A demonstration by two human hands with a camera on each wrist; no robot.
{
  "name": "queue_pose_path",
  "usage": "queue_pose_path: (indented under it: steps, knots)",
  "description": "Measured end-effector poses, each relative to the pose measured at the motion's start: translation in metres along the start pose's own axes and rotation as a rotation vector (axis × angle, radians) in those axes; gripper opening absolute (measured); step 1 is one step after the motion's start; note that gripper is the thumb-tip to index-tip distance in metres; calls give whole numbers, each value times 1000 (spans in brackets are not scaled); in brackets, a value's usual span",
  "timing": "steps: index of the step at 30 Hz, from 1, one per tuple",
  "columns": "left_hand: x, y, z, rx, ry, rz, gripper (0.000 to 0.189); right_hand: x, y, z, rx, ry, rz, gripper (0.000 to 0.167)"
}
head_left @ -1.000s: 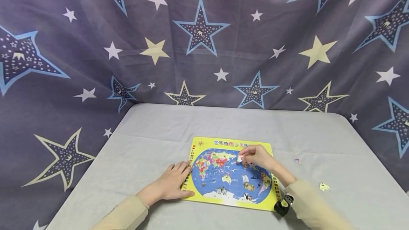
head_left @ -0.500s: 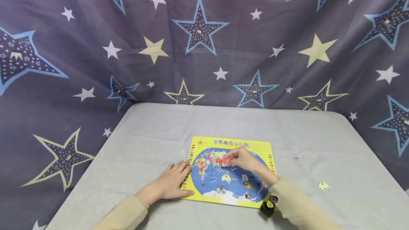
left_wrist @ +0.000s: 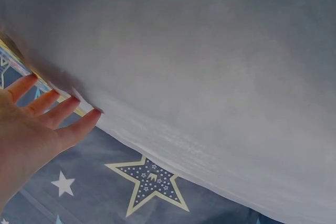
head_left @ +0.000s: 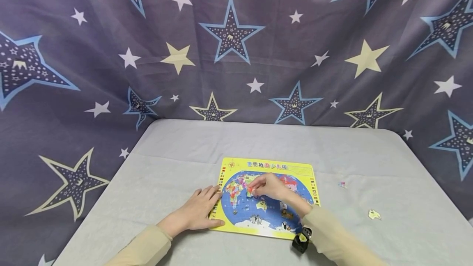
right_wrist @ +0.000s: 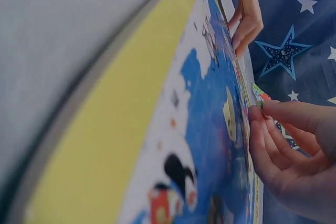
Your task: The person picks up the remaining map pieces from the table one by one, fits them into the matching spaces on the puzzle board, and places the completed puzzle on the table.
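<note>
A yellow-bordered world map puzzle board (head_left: 266, 233) lies flat on the table. Over the upper left part of its map, my right hand (head_left: 272, 186) pinches a small red and green puzzle piece (right_wrist: 261, 94) between thumb and fingertips. The right wrist view shows that piece standing up from the board, partly covered by the fingers. My left hand (head_left: 197, 212) rests at the board's left edge with its fingers spread, the thumb near the lower left corner. In the left wrist view, the fingers (left_wrist: 79, 127) reach along that edge.
Two loose puzzle pieces lie on the table right of the board: a small pink and purple piece (head_left: 342, 184) and a pale yellow piece (head_left: 374, 214). A black wrist camera (head_left: 301, 240) hangs by the right sleeve near the board's front edge. A star-patterned curtain (head_left: 236, 73) stands behind the grey table (head_left: 177, 143).
My right hand has moved left across the map, from its upper right part to its upper left, uncovering the pink and red area on the right. The left hand has stayed in place.
</note>
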State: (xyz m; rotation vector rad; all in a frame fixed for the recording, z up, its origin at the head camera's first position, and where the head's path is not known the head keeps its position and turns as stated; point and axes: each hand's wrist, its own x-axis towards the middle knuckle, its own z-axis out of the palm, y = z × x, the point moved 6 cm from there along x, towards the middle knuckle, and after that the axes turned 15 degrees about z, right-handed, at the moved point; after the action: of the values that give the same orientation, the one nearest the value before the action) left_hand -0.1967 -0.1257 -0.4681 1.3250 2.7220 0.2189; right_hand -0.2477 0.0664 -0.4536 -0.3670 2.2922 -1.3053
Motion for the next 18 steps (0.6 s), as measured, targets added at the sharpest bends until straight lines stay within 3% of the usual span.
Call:
queue_pose_path:
  steps: [9,18]
  knots:
    - [-1,2,-1,-6,9,4,86,-1,-7,11,53,-33,15,20]
    - [0,-1,0,3,-9,-11,87,6,-9,17,24,-21,25,19]
